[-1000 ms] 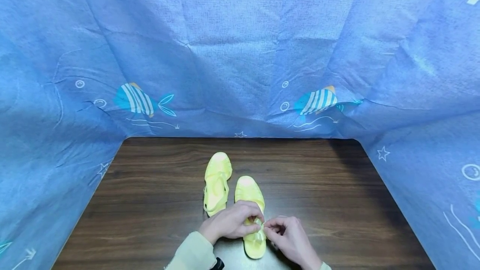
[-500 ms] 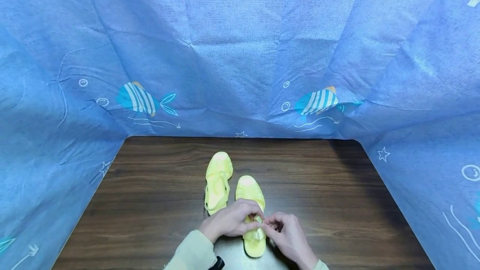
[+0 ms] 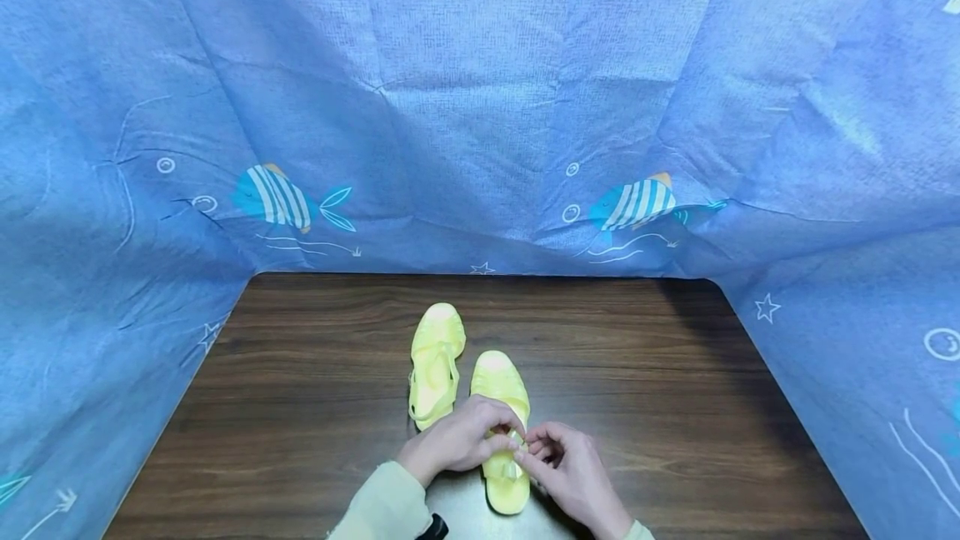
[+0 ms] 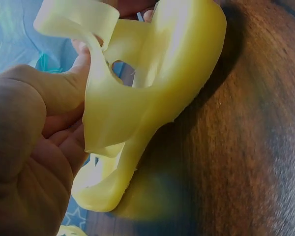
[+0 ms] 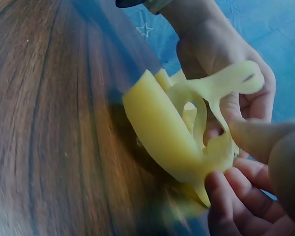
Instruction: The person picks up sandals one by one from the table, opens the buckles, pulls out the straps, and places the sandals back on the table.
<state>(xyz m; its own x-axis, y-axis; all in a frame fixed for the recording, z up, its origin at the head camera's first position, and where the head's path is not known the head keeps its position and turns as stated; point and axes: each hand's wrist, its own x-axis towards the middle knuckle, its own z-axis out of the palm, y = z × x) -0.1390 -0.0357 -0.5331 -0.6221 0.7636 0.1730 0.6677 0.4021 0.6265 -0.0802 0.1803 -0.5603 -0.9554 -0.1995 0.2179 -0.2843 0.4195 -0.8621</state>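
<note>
A pair of yellow jelly sandals lies on the table. Over the heel half of the nearer sandal (image 3: 501, 375), my left hand (image 3: 467, 433) comes in from the left, its thumb and fingers gripping the strap. From the other side my right hand (image 3: 572, 473) pinches the same strap between thumb and fingertips. A loose strap end (image 5: 248, 78) with a slot in it sticks up in the right wrist view. In the left wrist view, the sandal's side opening (image 4: 123, 71) shows, and the right fingers are mostly hidden behind the sandal.
The other sandal (image 3: 437, 340) lies farther back on the left, toe away from me. Both rest on a dark wood-grain table (image 3: 645, 373). A blue cloth (image 3: 480, 107) with fish prints hangs round the back and sides.
My right hand has shifted slightly left and up along the strap. My left hand and both sandals stay nearly in place.
</note>
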